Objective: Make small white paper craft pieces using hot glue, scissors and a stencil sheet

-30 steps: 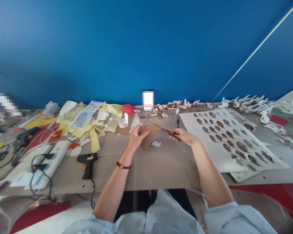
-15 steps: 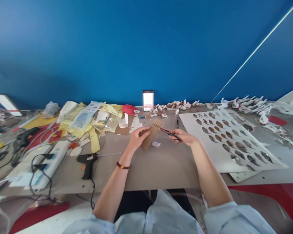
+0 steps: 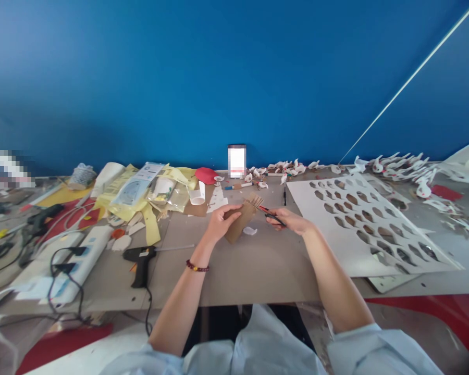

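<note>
My left hand (image 3: 221, 221) grips a piece of brown cardboard (image 3: 237, 224) by its left side, thumb on top. The cardboard's far end is cut into several narrow strips. In my right hand (image 3: 291, 221) is a pair of scissors (image 3: 275, 217) with dark handles, fingers wrapped round them. The scissor blades reach the upper right edge of the cardboard, at the strips; whether they are apart is too small to tell. A small white paper cutout (image 3: 250, 230) lies on the table just right of the cardboard.
A white sheet with many cut-out holes (image 3: 312, 229) lies at right. White bird-like paper pieces (image 3: 402, 169) line the back. A black glue gun (image 3: 141, 265) and a white power strip (image 3: 88, 265) with cords are at left. A phone-like screen (image 3: 237, 161) leans on the blue wall.
My right hand and the scissors have shifted slightly left, closer to the cardboard's strips. My left hand stays in nearly the same place, still holding the cardboard.
</note>
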{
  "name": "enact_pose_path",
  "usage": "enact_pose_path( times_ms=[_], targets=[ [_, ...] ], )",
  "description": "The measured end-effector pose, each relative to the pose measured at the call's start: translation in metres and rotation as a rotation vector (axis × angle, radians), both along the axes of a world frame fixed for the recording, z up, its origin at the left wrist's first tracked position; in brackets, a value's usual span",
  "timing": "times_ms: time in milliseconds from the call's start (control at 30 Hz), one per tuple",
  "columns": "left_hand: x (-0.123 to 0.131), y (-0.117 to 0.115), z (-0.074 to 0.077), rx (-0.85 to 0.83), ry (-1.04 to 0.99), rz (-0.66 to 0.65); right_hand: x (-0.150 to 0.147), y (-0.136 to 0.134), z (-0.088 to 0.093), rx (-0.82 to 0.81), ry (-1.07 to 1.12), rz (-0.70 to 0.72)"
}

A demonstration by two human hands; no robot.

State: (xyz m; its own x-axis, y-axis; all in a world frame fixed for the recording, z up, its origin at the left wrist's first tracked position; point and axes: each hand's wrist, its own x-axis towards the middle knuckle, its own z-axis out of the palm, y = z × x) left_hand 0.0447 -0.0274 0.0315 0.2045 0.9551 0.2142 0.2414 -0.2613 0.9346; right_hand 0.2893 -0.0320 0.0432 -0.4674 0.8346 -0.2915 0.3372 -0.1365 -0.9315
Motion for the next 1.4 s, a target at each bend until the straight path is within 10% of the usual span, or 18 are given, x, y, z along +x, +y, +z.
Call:
enact_pose_path(
  times_ms=[1400],
  targets=[
    [-0.0026,0.0018,-0.0032,-0.02,-0.034,0.01,0.0015,0.0003,0.0012,-0.207,0.195,-0.121]
  ],
)
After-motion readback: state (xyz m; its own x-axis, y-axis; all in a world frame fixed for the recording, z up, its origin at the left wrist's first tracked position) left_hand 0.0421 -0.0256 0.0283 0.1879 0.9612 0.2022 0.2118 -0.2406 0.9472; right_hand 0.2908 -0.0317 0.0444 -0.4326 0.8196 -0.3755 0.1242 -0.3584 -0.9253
